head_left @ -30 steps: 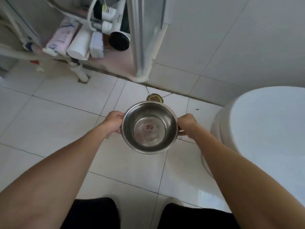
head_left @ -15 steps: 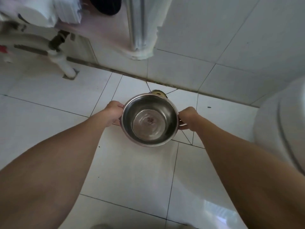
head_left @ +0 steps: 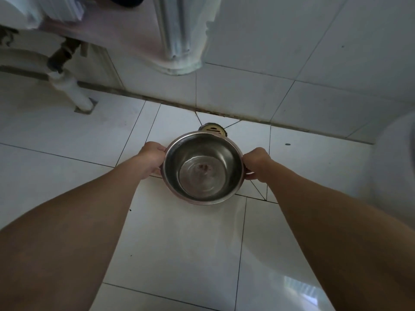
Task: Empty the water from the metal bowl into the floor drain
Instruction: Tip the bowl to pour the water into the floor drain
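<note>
Head view shows our left hand [head_left: 152, 159] and right hand [head_left: 258, 163] still clasping the metal bowl [head_left: 203, 168], now nearer the floor drain [head_left: 212, 127] at 12 o'clock.

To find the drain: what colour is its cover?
Brass-yellow; the floor drain peeks out behind the metal bowl, head view.

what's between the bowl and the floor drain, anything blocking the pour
Nothing visible. The metal bowl, gripped by the left hand and right hand, hangs just short of the floor drain, hiding its near edge; only bare floor tile surrounds it.
</note>
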`<action>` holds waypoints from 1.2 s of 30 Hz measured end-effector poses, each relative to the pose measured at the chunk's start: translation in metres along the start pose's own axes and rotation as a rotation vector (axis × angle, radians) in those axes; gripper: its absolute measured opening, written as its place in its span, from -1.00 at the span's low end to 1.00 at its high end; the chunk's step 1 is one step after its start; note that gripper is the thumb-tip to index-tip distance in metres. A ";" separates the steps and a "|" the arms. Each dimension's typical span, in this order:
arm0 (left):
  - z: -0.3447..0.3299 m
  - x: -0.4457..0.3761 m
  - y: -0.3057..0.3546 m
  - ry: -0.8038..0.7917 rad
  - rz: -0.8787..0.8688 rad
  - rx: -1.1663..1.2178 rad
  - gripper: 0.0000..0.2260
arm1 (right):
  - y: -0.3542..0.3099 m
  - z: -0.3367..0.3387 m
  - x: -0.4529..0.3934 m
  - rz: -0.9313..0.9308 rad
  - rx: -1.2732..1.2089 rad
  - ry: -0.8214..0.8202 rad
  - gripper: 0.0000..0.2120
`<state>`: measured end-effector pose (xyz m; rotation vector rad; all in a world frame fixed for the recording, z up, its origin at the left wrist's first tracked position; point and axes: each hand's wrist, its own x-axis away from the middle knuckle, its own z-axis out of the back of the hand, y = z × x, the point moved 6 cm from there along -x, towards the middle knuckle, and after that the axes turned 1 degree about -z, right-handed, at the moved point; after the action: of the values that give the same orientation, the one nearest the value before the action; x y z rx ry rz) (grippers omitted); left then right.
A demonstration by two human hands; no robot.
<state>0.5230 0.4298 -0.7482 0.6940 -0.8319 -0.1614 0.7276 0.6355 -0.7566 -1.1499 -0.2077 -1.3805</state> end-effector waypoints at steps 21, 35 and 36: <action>-0.006 -0.017 0.002 0.075 0.028 0.028 -0.79 | 0.000 0.001 -0.013 -0.016 -0.002 0.045 -0.81; -0.008 -0.019 0.003 0.073 0.028 -0.003 -0.78 | 0.003 0.002 -0.016 -0.035 0.027 0.029 -0.80; -0.009 -0.019 0.003 0.070 0.026 -0.005 -0.78 | 0.003 0.002 -0.016 -0.036 0.031 0.028 -0.81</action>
<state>0.5161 0.4438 -0.7622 0.6803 -0.7734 -0.1146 0.7267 0.6468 -0.7687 -1.1055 -0.2302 -1.4195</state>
